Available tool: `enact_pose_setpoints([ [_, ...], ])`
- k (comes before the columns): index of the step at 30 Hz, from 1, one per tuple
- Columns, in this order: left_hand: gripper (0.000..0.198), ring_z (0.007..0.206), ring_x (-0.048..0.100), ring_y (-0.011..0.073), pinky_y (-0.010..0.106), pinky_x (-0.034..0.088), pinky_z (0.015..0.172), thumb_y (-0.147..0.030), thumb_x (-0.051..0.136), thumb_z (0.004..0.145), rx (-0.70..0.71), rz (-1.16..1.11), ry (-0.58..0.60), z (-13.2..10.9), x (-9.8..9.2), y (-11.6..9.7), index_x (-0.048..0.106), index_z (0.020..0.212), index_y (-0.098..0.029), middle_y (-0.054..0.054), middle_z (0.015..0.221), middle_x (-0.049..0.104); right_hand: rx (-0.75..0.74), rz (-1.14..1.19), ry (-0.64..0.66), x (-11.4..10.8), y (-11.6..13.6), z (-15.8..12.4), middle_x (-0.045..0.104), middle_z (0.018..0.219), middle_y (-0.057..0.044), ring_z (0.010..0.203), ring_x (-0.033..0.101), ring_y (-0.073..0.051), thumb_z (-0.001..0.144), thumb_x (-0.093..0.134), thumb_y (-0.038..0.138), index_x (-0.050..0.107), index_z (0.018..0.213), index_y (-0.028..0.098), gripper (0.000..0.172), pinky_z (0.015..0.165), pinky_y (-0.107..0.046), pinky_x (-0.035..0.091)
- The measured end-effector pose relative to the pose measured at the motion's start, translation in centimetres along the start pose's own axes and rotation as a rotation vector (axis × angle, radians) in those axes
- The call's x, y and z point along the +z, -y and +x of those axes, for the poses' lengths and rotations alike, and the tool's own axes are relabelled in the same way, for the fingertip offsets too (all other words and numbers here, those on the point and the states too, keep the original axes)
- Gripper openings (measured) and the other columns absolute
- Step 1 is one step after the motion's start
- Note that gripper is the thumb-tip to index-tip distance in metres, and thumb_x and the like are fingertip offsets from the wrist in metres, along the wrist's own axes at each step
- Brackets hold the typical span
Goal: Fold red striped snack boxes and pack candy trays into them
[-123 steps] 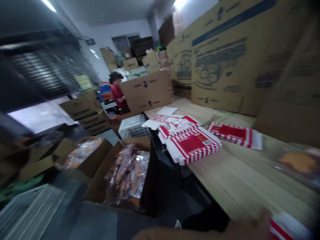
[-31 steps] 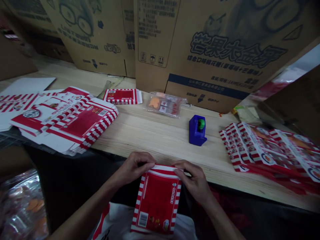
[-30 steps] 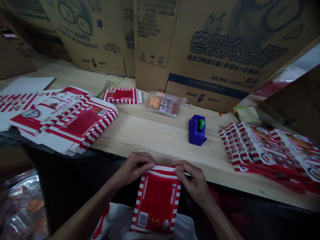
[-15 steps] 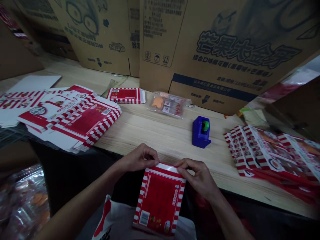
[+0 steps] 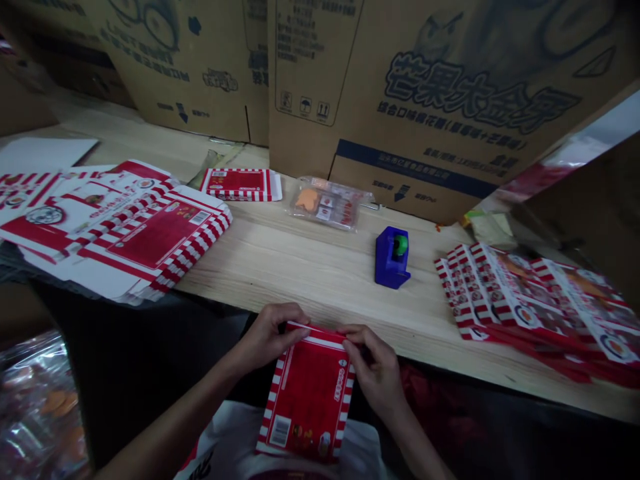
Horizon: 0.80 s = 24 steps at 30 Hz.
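Observation:
A red box with red-and-white striped edges (image 5: 310,393) stands tilted in front of my body, just off the table's front edge. My left hand (image 5: 275,337) pinches its upper left corner between thumb and fingers. At the upper right corner, my right hand (image 5: 373,360) grips the same box, thumb on the near face. The box's printed red back, with a barcode low on the left, faces me. A blue tape dispenser (image 5: 392,259) with a green core sits on the table beyond my right hand.
Flat striped cartons (image 5: 155,233) are piled at the left. Filled striped boxes (image 5: 540,300) lie stacked at the right. A small red box (image 5: 240,183) and a clear candy tray (image 5: 327,204) lie near large cardboard cartons (image 5: 430,120). Clear packets (image 5: 40,407) fill the lower left.
Both hands still hold the box's top corners, the fingers now pressed closer over its top edge. The whole view has shifted slightly, so the table items appear further left.

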State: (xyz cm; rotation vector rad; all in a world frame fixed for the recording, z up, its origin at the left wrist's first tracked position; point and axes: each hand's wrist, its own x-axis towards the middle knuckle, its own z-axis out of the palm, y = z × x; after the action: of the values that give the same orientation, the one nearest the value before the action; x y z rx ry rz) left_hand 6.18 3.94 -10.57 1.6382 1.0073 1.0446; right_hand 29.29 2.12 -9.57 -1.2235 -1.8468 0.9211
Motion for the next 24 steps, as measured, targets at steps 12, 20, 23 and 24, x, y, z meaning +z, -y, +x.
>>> enact_pose_setpoints([
  [12, 0.018, 0.068, 0.055, 0.0143, 0.025, 0.042, 0.066, -0.029, 0.069, 0.078, -0.131, -0.353, -0.356, -0.9, 2.6, 2.7, 0.065, 0.065, -0.018, 0.001, 0.071, 0.06, 0.15, 0.22, -0.739, -7.8, -4.7, 7.7, 0.063, 0.083, -0.004, 0.075, 0.058, -0.016, 0.07, 0.067, 0.043, 0.056, 0.073, 0.018, 0.027, 0.068, -0.029, 0.05],
  [20, 0.02, 0.072, 0.054, 0.0151, 0.025, 0.043, 0.067, -0.034, 0.075, 0.072, -0.197, -0.472, -0.425, -0.8, 3.4, 2.9, 0.068, 0.064, -0.017, 0.001, 0.072, 0.059, 0.189, 0.113, -0.774, -8.2, -8.7, 12.4, 0.054, 0.055, 0.002, 0.055, 0.047, -0.013, 0.059, 0.07, 0.045, 0.063, 0.061, 0.016, 0.03, 0.049, -0.024, 0.039],
  [23, 0.021, 0.072, 0.054, 0.0154, 0.026, 0.043, 0.067, -0.035, 0.074, 0.073, -0.196, -0.441, -0.405, -0.7, 3.1, 2.7, 0.067, 0.063, -0.017, 0.001, 0.072, 0.059, 0.167, 0.123, -0.805, -7.4, -9.1, 12.7, 0.055, 0.058, 0.001, 0.057, 0.049, -0.013, 0.064, 0.066, 0.046, 0.063, 0.064, 0.016, 0.031, 0.051, -0.025, 0.04],
  [24, 0.022, 0.071, 0.054, 0.0153, 0.026, 0.042, 0.067, -0.035, 0.073, 0.073, -0.2, -0.434, -0.397, -0.7, 3.1, 2.7, 0.066, 0.063, -0.017, 0.001, 0.072, 0.058, 0.159, 0.128, -0.806, -7.3, -9.3, 12.7, 0.055, 0.059, 0.001, 0.058, 0.049, -0.013, 0.066, 0.064, 0.047, 0.063, 0.065, 0.016, 0.032, 0.052, -0.025, 0.041],
])
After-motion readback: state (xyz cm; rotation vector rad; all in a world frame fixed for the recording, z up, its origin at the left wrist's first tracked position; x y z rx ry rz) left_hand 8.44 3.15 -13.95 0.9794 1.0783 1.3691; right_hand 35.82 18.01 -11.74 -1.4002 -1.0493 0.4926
